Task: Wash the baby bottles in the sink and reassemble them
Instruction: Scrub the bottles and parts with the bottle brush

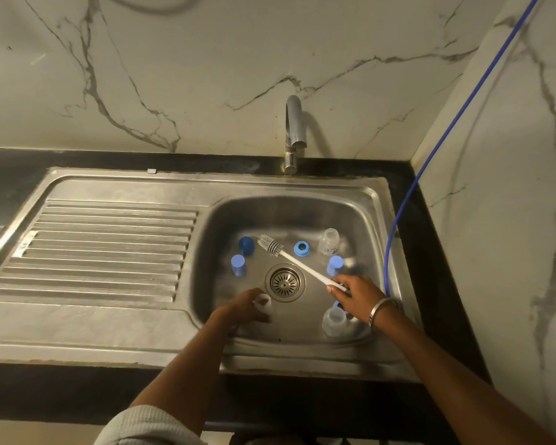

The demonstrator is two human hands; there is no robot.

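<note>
I see my right hand low and right of the middle, pinching the white handle of the bottle brush. My left hand, low in the middle, curls its fingers around a clear bottle inside the sink. Blue caps sit around the drain.

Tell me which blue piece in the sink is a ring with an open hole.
The blue ring beside the brush head; its centre is open, while the other blue pieces are closed caps.
</note>
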